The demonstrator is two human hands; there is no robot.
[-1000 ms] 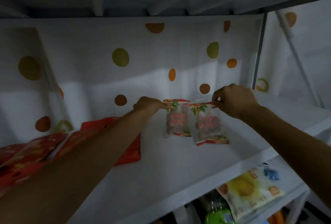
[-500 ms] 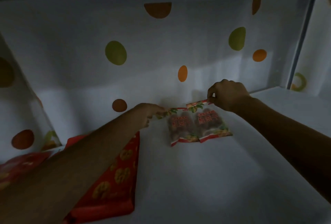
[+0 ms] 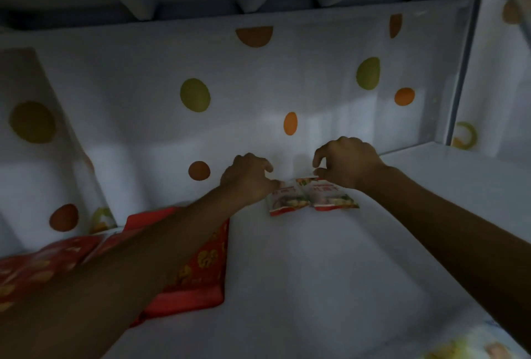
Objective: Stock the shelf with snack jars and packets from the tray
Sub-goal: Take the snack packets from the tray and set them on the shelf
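Two small packets flat on white shelf (image 3: 316, 272), side by side, edges touching: left small packet (image 3: 287, 200), right small packet (image 3: 330, 196). Left hand (image 3: 248, 177) at pair's top-left corner, fingers curled, thumb tip at corner; grip unclear. Right hand (image 3: 347, 161) over pair's top-right, forefinger lifted apart from thumb, thumb tip at top edge. Large red packet (image 3: 201, 266) left of pair, nearer camera, partly under left forearm. Dotted back wall (image 3: 258, 85) just behind pair.

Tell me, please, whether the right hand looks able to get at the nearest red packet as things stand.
Probably only partly: the left forearm lies across the nearest red packet, leaving just its right side bare for the right hand.
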